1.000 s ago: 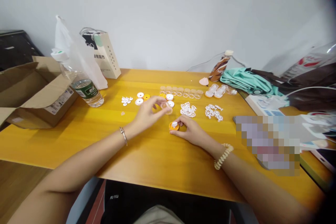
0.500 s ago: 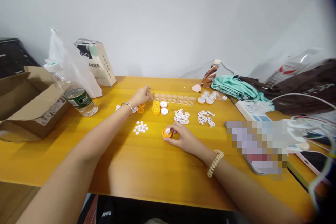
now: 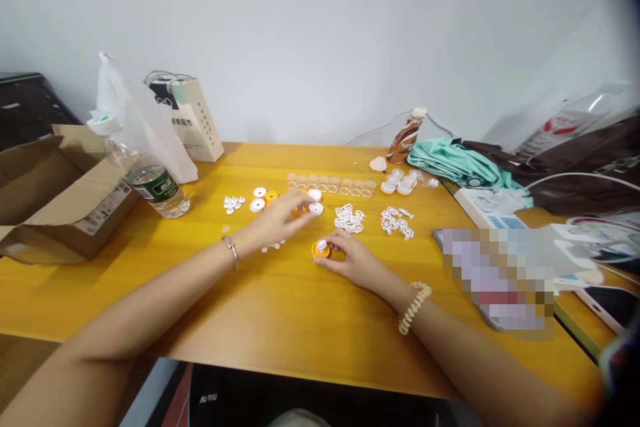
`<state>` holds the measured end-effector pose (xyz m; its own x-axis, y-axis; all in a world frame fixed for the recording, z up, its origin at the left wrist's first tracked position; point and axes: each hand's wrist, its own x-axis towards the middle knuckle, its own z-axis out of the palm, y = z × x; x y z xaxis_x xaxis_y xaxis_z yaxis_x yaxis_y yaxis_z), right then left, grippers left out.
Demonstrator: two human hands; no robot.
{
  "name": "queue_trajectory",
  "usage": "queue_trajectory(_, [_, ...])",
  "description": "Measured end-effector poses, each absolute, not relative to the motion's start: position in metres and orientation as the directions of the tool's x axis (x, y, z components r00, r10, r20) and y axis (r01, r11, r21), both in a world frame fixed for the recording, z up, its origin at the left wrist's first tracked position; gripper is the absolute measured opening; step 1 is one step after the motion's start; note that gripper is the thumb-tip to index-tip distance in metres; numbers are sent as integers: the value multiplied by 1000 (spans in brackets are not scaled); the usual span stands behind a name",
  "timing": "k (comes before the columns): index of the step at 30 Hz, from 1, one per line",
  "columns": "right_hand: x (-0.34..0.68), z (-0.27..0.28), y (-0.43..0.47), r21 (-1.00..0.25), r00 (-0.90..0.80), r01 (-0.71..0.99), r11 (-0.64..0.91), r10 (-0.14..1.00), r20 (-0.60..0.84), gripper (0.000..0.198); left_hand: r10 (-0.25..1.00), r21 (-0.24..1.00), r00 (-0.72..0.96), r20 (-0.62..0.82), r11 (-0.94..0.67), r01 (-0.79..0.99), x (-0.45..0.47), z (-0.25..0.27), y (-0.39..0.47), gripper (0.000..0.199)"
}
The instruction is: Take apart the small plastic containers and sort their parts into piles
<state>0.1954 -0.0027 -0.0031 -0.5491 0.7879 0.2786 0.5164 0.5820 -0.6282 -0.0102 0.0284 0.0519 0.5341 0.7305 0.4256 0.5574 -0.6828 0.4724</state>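
Note:
My right hand (image 3: 350, 255) has its thumb and fingers around a small orange round base (image 3: 321, 252). A white piece (image 3: 323, 245) stands upright in its middle. Over the group of orange and white discs my left hand (image 3: 283, 220) hovers, thumb and fingers apart, with nothing visible between them. Beyond its fingertips lies a white disc (image 3: 316, 208); the orange discs beside it are mostly covered by the hand. A row of clear cups (image 3: 334, 184) stands behind. Small white dots (image 3: 265, 249) show partly beneath the left wrist.
White openwork pieces (image 3: 349, 219) and a second white pile (image 3: 397, 221) lie to the right. Farther back are clear-domed pieces (image 3: 400, 181) and a brown drink bottle (image 3: 406, 137). A cardboard box (image 3: 95, 213) and water bottle (image 3: 155, 187) stand left; a phone (image 3: 493, 280) lies right.
My left hand has come from the left end of the clear cup row toward me and right, over the discs. The end cup stays in the row. My right hand keeps the orange base.

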Motion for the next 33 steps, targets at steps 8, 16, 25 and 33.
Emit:
queue_trajectory(8, [193,-6,0,-597,-579,518,613,765,282,24,781,594,545,303,-603,533,7,12,-16,20])
queue_trajectory(16, [195,-5,-2,-584,-607,512,630,747,273,21,676,384,620,398,-736,557,6,2,-16,20])
queue_trajectory(25, [191,-8,-1,-600,-550,534,596,784,289,22,759,505,505,411,-651,567,9,-1,-16,13])
queue_trajectory(33, [190,-10,-3,-642,-508,528,556,813,285,24,758,526,281,588,-622,580,8,14,-12,12])
